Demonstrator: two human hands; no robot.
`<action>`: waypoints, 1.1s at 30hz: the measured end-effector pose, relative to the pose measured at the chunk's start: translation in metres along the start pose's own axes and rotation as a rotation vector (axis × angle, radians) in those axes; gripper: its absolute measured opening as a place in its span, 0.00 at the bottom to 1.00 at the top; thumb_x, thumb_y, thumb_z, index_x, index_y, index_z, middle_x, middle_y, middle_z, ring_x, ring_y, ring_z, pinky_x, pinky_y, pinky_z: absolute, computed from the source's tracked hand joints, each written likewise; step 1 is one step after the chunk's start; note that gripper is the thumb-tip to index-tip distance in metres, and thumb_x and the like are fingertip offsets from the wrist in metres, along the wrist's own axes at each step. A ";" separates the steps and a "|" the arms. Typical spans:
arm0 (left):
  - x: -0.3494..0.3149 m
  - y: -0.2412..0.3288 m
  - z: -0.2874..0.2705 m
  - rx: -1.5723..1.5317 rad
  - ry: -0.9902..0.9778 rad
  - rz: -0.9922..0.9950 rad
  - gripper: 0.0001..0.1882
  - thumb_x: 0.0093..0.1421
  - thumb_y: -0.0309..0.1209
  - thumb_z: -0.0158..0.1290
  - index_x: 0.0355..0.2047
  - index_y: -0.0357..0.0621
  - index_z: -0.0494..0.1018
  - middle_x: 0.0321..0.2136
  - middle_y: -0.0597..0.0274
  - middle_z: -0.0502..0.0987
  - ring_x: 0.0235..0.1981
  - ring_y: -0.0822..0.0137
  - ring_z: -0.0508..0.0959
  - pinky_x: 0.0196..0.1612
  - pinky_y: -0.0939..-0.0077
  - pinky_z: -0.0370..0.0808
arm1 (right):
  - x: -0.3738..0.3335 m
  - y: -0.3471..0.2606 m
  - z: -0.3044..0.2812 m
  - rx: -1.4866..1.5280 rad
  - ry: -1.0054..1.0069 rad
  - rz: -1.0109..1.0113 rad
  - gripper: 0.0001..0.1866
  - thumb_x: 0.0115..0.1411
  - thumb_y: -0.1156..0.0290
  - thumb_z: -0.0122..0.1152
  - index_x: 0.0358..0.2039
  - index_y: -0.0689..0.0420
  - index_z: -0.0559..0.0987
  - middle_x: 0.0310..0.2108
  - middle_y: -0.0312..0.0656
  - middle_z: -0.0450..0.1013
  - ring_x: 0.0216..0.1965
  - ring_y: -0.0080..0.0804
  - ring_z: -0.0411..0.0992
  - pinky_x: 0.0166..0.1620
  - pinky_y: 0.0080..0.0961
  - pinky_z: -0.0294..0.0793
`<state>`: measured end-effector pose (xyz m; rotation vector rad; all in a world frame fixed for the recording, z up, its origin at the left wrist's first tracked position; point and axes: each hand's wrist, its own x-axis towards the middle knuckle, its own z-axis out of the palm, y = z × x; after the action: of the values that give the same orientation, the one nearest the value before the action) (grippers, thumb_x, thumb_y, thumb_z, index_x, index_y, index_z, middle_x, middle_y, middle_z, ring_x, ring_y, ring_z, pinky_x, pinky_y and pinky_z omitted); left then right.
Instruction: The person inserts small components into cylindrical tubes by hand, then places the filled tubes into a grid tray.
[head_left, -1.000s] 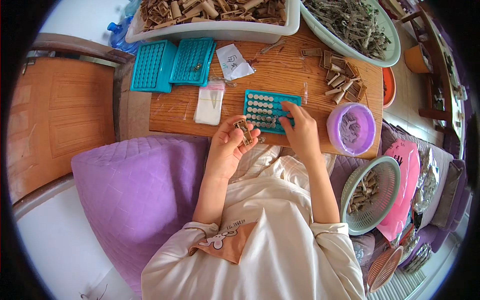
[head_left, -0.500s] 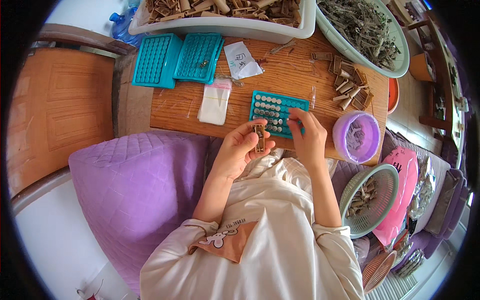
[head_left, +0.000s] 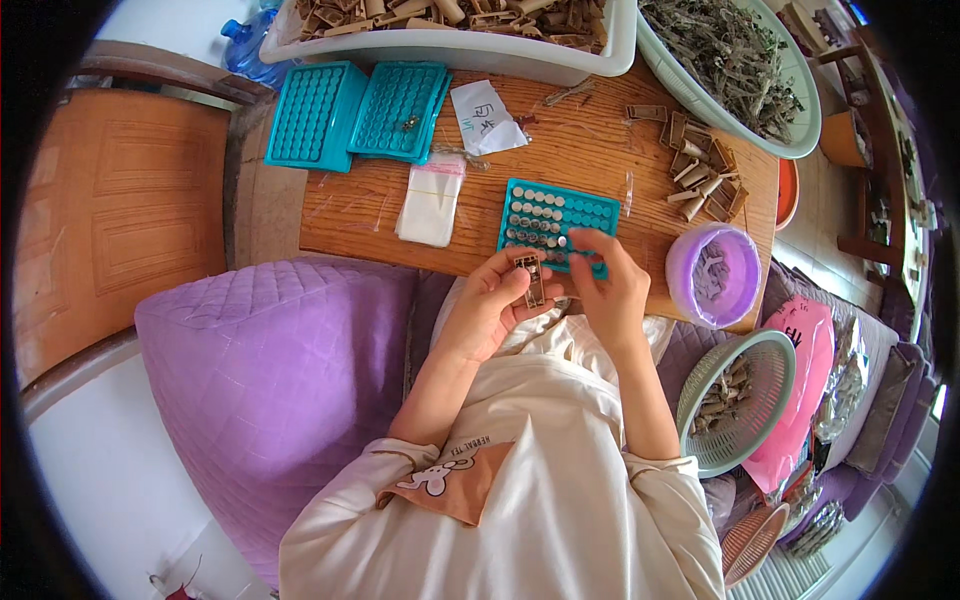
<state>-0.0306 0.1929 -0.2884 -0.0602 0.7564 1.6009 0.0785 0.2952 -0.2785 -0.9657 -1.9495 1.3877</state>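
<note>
My left hand (head_left: 487, 300) holds a small brown oblong case (head_left: 532, 280), pinched by thumb and fingers. Small metallic parts show in its open face. My right hand (head_left: 612, 285) is over the near right part of a teal tray (head_left: 585, 213) with round pockets. Its thumb and forefinger are apart, and I make out nothing held between them. Silver button cells (head_left: 537, 212) sit in rows in the tray's left half. One bright silver disc (head_left: 562, 241) shows close to the right forefinger's tip. My right hand covers the tray's near right corner.
Teal trays (head_left: 315, 115), clear plastic bags (head_left: 430, 205) and a paper note (head_left: 485, 118) are at left. Brown cases (head_left: 705, 165) lie at right beside a purple tub (head_left: 713, 275). A white bin (head_left: 450, 42) and green baskets (head_left: 735, 400) hold more. The wooden table's front edge (head_left: 400, 262) is near me.
My right hand has moved slightly left and nearer to me, toward the case. My left hand has shifted a little right, and the case is tilted more.
</note>
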 end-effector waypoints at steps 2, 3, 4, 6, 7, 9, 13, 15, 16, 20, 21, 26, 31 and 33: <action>0.003 0.000 -0.001 0.013 -0.004 -0.011 0.13 0.54 0.29 0.46 0.40 0.39 0.63 0.33 0.59 0.71 0.35 0.62 0.74 0.37 0.74 0.74 | 0.009 0.020 -0.001 -0.351 0.040 -0.192 0.10 0.44 0.78 0.56 0.31 0.60 0.72 0.27 0.44 0.71 0.30 0.39 0.70 0.31 0.27 0.70; 0.004 -0.001 -0.001 0.015 -0.017 -0.003 0.14 0.54 0.29 0.46 0.40 0.39 0.63 0.33 0.59 0.71 0.35 0.61 0.74 0.37 0.74 0.75 | 0.011 0.026 0.001 -0.406 0.030 -0.227 0.10 0.44 0.78 0.56 0.30 0.59 0.72 0.27 0.44 0.71 0.29 0.39 0.69 0.30 0.28 0.69; 0.004 -0.001 -0.002 0.013 -0.033 0.008 0.14 0.54 0.29 0.47 0.41 0.39 0.63 0.33 0.58 0.71 0.35 0.60 0.74 0.36 0.74 0.75 | 0.011 0.029 0.003 -0.406 0.029 -0.227 0.10 0.44 0.78 0.56 0.30 0.59 0.72 0.27 0.44 0.71 0.29 0.39 0.69 0.30 0.28 0.69; 0.002 0.001 0.000 0.036 -0.029 0.012 0.14 0.53 0.29 0.47 0.40 0.39 0.63 0.33 0.58 0.71 0.35 0.60 0.74 0.36 0.74 0.75 | 0.011 0.033 0.006 -0.505 -0.002 -0.284 0.09 0.44 0.78 0.56 0.29 0.59 0.72 0.26 0.43 0.70 0.28 0.39 0.68 0.30 0.29 0.68; 0.001 0.002 0.001 0.059 -0.025 0.017 0.15 0.53 0.30 0.48 0.40 0.39 0.63 0.33 0.58 0.71 0.34 0.60 0.74 0.36 0.74 0.75 | 0.013 0.033 0.006 -0.505 -0.003 -0.283 0.09 0.44 0.78 0.56 0.29 0.59 0.72 0.26 0.43 0.70 0.28 0.39 0.68 0.30 0.29 0.68; 0.001 0.002 0.000 0.069 -0.031 0.012 0.15 0.53 0.30 0.48 0.40 0.39 0.63 0.33 0.58 0.71 0.34 0.60 0.74 0.36 0.74 0.75 | 0.015 0.034 0.005 -0.496 -0.014 -0.272 0.08 0.43 0.78 0.55 0.28 0.59 0.72 0.25 0.43 0.69 0.28 0.38 0.68 0.29 0.29 0.68; 0.001 0.002 0.000 0.089 -0.054 0.010 0.16 0.53 0.31 0.48 0.41 0.38 0.63 0.33 0.58 0.71 0.34 0.61 0.75 0.35 0.75 0.75 | 0.017 0.029 0.001 -0.486 -0.048 -0.225 0.09 0.44 0.79 0.55 0.29 0.58 0.72 0.25 0.42 0.69 0.28 0.38 0.68 0.29 0.27 0.68; 0.000 0.004 0.002 0.092 -0.042 -0.007 0.16 0.53 0.31 0.48 0.41 0.37 0.63 0.33 0.58 0.70 0.34 0.61 0.75 0.35 0.74 0.75 | 0.014 0.017 0.000 -0.223 0.024 -0.119 0.11 0.43 0.80 0.55 0.30 0.58 0.71 0.25 0.42 0.69 0.28 0.36 0.68 0.28 0.26 0.68; -0.002 0.005 0.003 0.094 -0.030 -0.023 0.16 0.54 0.31 0.47 0.41 0.37 0.63 0.33 0.58 0.70 0.34 0.62 0.75 0.35 0.74 0.75 | 0.010 0.010 -0.001 -0.222 0.022 -0.120 0.11 0.43 0.80 0.55 0.30 0.58 0.71 0.25 0.42 0.69 0.28 0.36 0.68 0.28 0.26 0.68; -0.003 0.003 0.009 0.134 -0.010 -0.039 0.17 0.54 0.32 0.47 0.42 0.36 0.62 0.34 0.58 0.70 0.33 0.65 0.74 0.36 0.74 0.75 | -0.003 -0.017 0.000 -0.210 0.059 -0.379 0.13 0.42 0.82 0.57 0.31 0.60 0.69 0.26 0.41 0.69 0.26 0.34 0.70 0.27 0.24 0.70; -0.003 0.000 0.009 0.161 -0.001 -0.012 0.17 0.54 0.32 0.47 0.42 0.36 0.62 0.34 0.59 0.69 0.34 0.67 0.74 0.37 0.75 0.75 | -0.003 -0.019 0.001 -0.239 0.040 -0.461 0.13 0.41 0.82 0.57 0.30 0.60 0.69 0.26 0.41 0.69 0.26 0.34 0.70 0.27 0.24 0.70; -0.005 0.003 0.014 0.300 0.010 0.035 0.15 0.56 0.30 0.45 0.42 0.35 0.63 0.34 0.61 0.69 0.34 0.73 0.72 0.37 0.78 0.74 | -0.003 -0.019 -0.007 -0.303 -0.121 -0.554 0.13 0.39 0.83 0.57 0.27 0.60 0.69 0.27 0.40 0.69 0.27 0.34 0.70 0.27 0.25 0.70; -0.007 -0.003 0.023 0.371 -0.021 0.075 0.13 0.57 0.27 0.42 0.42 0.34 0.63 0.34 0.62 0.69 0.33 0.75 0.71 0.37 0.79 0.74 | -0.008 -0.020 -0.008 -0.232 0.042 -0.572 0.14 0.36 0.85 0.58 0.26 0.60 0.69 0.25 0.41 0.69 0.26 0.35 0.70 0.27 0.24 0.70; -0.008 -0.002 0.024 0.385 -0.031 0.053 0.13 0.57 0.27 0.42 0.42 0.34 0.63 0.34 0.62 0.69 0.33 0.75 0.71 0.37 0.79 0.74 | -0.010 -0.021 -0.009 -0.238 0.077 -0.575 0.14 0.36 0.85 0.58 0.26 0.60 0.69 0.24 0.42 0.69 0.25 0.35 0.70 0.27 0.24 0.71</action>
<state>-0.0183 0.1976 -0.2666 0.2646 1.0363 1.4769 0.0865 0.2882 -0.2564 -0.4792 -2.1356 0.7975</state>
